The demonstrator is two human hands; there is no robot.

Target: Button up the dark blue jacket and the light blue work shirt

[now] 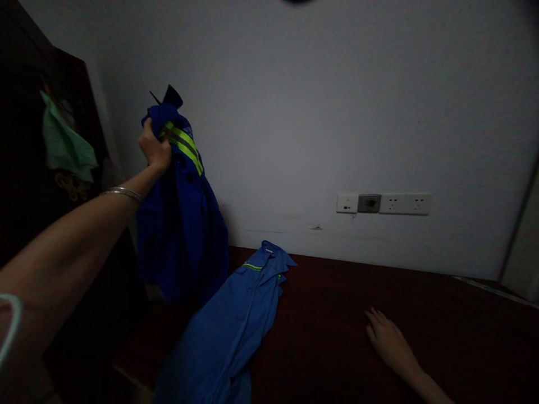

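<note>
My left hand [155, 147] is closed around the upper part of a dark blue work jacket [181, 224] and holds it up in the air. The jacket hangs down in folds, with a yellow-green and grey reflective band near the grip and its collar sticking up on top. A lighter blue work shirt [236, 314] with thin yellow-green stripes lies lengthwise on the dark red table, collar toward the wall. Low on the right, my right hand [388, 341] is over the table surface with its fingers stretched out, holding nothing.
The dark red table [328, 314] runs along a pale wall. A row of sockets [405, 203] is set in the wall. On the left, a light green cloth [67, 140] hangs by a dark cabinet [80, 84].
</note>
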